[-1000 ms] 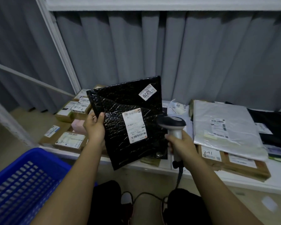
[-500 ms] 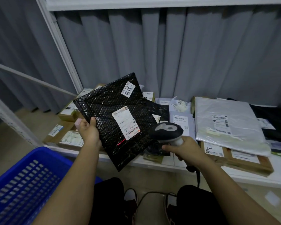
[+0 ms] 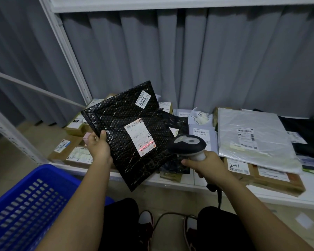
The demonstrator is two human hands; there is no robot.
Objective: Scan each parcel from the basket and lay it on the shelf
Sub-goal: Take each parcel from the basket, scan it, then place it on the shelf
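My left hand (image 3: pixel 98 147) grips the left edge of a black bubble mailer (image 3: pixel 120 127) and holds it tilted above the front of the low white shelf (image 3: pixel 279 198). The mailer carries a white shipping label and a small sticker reading 5270. A red scan line lies across the label's barcode (image 3: pixel 146 147). My right hand (image 3: pixel 205 165) grips the handle of a barcode scanner (image 3: pixel 188 144), whose dark head points left at the label from close by. The blue basket (image 3: pixel 25 201) stands at the lower left; its inside is mostly out of view.
Cardboard boxes (image 3: pixel 74 153) lie on the shelf's left part. Grey and white poly bags (image 3: pixel 252 136) and flat brown boxes (image 3: pixel 272 178) fill the right. A white shelf post (image 3: pixel 65 51) rises at the left, a grey curtain hangs behind. The scanner's cable (image 3: pixel 170 214) trails between my knees.
The mailer has tilted flatter and lower toward the shelf. The scanner has swung to point at the label, and a red scan line now shows on the barcode.
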